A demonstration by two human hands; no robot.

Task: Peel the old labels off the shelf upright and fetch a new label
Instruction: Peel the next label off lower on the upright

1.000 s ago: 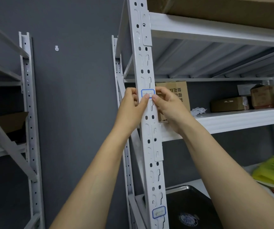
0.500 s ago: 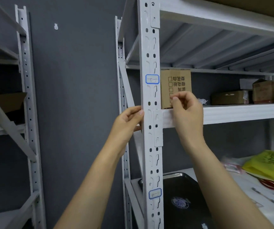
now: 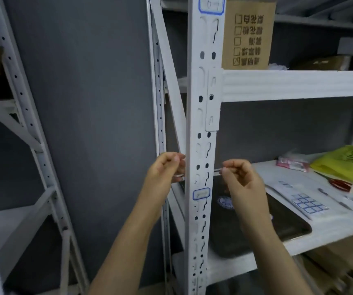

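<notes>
Left hand [image 3: 167,167] and right hand [image 3: 242,179] are held apart, flanking shelf upright [image 3: 202,120], fingers curled; grip cannot be told. Lower label [image 3: 201,193] is stuck at 6 o'clock, upper label [image 3: 211,4] at 12.

Open passage on the left of the white perforated steel upright [image 3: 201,128], in front of the dark grey wall [image 3: 86,103], as far as the second white shelving rack [image 3: 25,107]. Narrowed directly behind the upright by a white diagonal brace [image 3: 172,81] and a white rear post [image 3: 160,116]. Closed on the right at mid-height by the white ribbed shelf beam [image 3: 299,86]; open beneath it down to the lower white shelf [image 3: 341,226]. Obstructed there by a black rectangular tray [image 3: 288,226] just beside the upright, and by a yellow plastic bag [image 3: 341,165] further right. Both flanks occupied by the left hand [image 3: 165,169] and right hand [image 3: 241,177], fingers curled.
</notes>
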